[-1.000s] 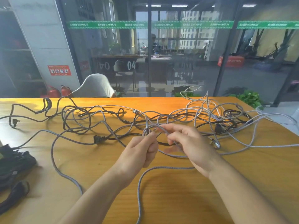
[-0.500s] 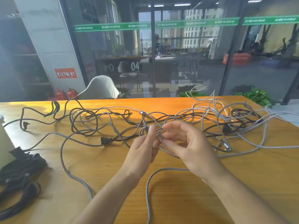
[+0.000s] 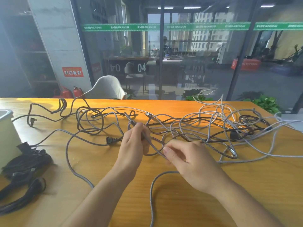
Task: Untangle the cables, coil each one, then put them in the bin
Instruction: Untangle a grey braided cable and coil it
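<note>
Orange wood table (image 3: 180, 202) fills the near half. Glass partition (image 3: 205, 71) w/ green strip (image 3: 164, 27) runs behind it. Concrete pillar (image 3: 62, 43) at 11 o'clock, red sign (image 3: 72, 71) on it, 2 fire extinguishers (image 3: 72, 92) below. White chair (image 3: 106, 87) at 12, plants (image 3: 265, 102) at 2. Ceiling lights on.

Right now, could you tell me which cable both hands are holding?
The grey braided cable: it alone runs from left hand to right hand, then trails toward the table's near edge.

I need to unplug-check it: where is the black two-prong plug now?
Head view, left of centre: the black two-prong plug lies on the table, just left of the left hand.
</note>
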The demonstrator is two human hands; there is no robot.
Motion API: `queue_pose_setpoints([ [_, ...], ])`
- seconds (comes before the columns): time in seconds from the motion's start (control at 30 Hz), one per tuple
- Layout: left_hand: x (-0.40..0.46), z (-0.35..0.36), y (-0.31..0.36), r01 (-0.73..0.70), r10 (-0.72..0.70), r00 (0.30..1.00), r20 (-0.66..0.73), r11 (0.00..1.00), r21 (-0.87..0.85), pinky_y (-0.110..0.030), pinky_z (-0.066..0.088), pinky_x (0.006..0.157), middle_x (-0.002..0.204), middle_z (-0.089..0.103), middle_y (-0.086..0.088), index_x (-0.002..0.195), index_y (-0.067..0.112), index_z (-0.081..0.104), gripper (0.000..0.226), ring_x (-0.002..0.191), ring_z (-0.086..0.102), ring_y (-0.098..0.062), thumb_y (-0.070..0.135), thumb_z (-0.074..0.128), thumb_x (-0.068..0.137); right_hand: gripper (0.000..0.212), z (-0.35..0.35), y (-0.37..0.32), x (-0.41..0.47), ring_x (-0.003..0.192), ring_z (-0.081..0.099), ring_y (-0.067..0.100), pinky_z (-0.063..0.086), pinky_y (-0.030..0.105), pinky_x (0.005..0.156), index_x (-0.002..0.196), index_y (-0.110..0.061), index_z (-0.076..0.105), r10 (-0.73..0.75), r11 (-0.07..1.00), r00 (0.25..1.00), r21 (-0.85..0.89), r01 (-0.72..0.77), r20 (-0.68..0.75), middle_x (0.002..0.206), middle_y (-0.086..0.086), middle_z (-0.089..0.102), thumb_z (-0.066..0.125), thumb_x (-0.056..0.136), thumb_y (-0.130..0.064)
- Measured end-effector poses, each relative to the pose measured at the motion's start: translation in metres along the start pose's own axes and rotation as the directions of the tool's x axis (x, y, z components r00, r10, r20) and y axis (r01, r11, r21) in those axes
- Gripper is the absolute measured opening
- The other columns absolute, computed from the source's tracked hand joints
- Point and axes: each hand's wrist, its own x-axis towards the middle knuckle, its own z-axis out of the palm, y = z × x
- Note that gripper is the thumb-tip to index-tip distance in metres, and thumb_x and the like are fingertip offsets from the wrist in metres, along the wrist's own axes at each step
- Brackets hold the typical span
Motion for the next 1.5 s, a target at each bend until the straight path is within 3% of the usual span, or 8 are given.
queue_pose_setpoints([
  [0.2,0.005,-0.002,-0.002,0.078,-0.068,0.996,0.05,0.972,-0.222,-0.039,0.033,0.066,0.067,0.052,-0.01,0.072,0.017,0.049,0.043,0.064,0.042,-0.026,0.033,0.038,0.111,0.021,0.006,-0.005,-0.003,0.061,0.048,0.007,0.041,0.023,0.062,0.108,-0.024,0.065,-0.027,0.974,0.923,0.219,-0.063,0.385,0.068,-0.005,0.056,0.045,0.112,-0.03],
  [0.47,-0.006,0.002,0.012,0.331,-0.126,0.912,0.391,0.789,-0.518,-0.026,0.028,0.048,0.057,0.032,0.003,0.07,0.02,0.037,0.039,0.046,0.028,-0.014,0.032,0.04,0.107,0.031,0.012,0.003,-0.001,0.065,0.045,0.013,0.041,0.026,0.061,0.1,-0.019,0.065,-0.01,0.973,0.87,0.205,-0.105,0.494,0.07,-0.01,0.051,0.042,0.113,-0.034],
  [0.7,-0.004,-0.007,0.013,0.444,-0.113,0.765,0.634,0.806,-0.391,-0.027,0.009,0.045,0.049,0.024,0.012,0.06,0.026,0.041,0.042,0.045,0.012,-0.011,0.038,0.048,0.1,0.059,-0.006,0.025,0.011,0.057,0.041,0.008,0.032,0.025,0.058,0.077,-0.016,0.064,0.061,0.998,0.897,-0.044,-0.047,0.437,0.059,-0.006,0.048,0.055,0.092,-0.073],
  [0.83,0.002,-0.015,0.012,0.473,-0.089,0.694,0.714,0.804,-0.36,-0.026,0.012,0.043,0.052,0.02,0.011,0.061,0.027,0.045,0.042,0.043,0.015,-0.01,0.039,0.049,0.1,0.067,-0.032,0.055,0.014,0.085,0.054,0.005,0.038,0.026,0.095,0.075,-0.029,0.067,0.081,0.968,0.942,-0.251,0.004,0.327,0.076,-0.006,0.065,0.049,0.075,-0.093],
  [0.97,0.007,-0.022,0.008,0.507,-0.048,0.606,0.794,0.792,-0.339,-0.023,0.019,0.042,0.054,0.023,0.01,0.065,0.027,0.042,0.042,0.043,0.019,-0.01,0.039,0.058,0.102,0.052,-0.049,0.075,0.021,0.115,0.052,-0.003,0.008,0.035,0.127,0.078,-0.045,0.066,0.004,0.945,0.98,-0.32,0.062,0.2,0.094,-0.021,0.064,0.05,0.076,-0.094],
  [1.2,0.009,-0.028,0.011,0.524,-0.043,0.506,0.862,0.809,-0.267,-0.022,0.018,0.043,0.056,0.026,0.011,0.068,0.026,0.036,0.043,0.045,0.02,-0.01,0.041,0.055,0.104,0.043,-0.059,0.076,0.02,0.094,0.062,0.003,0.025,0.033,0.122,0.072,-0.037,0.071,-0.132,0.94,0.991,-0.321,0.118,-0.02,0.08,-0.02,0.067,0.067,0.076,-0.08],
  [1.33,0.004,-0.024,0.014,0.48,-0.14,0.533,0.834,0.862,-0.162,-0.021,0.016,0.042,0.054,0.027,0.013,0.065,0.026,0.036,0.045,0.044,0.019,-0.007,0.043,0.057,0.102,0.053,-0.044,0.068,0.02,0.073,0.051,0.008,0.039,0.017,0.088,0.06,-0.027,0.062,-0.236,0.909,0.933,-0.401,0.113,-0.27,0.056,-0.016,0.057,0.07,0.075,-0.077],
  [1.5,-0.002,-0.014,0.017,0.276,-0.222,0.791,0.57,0.961,-0.008,-0.024,0.013,0.046,0.059,0.022,0.005,0.064,0.022,0.039,0.048,0.05,0.016,-0.013,0.038,0.044,0.109,0.046,-0.021,0.058,0.018,0.054,0.045,0.008,0.032,0.021,0.055,0.063,-0.03,0.05,-0.178,0.961,0.932,-0.259,0.096,-0.317,0.05,-0.016,0.041,0.08,0.082,-0.059],
])
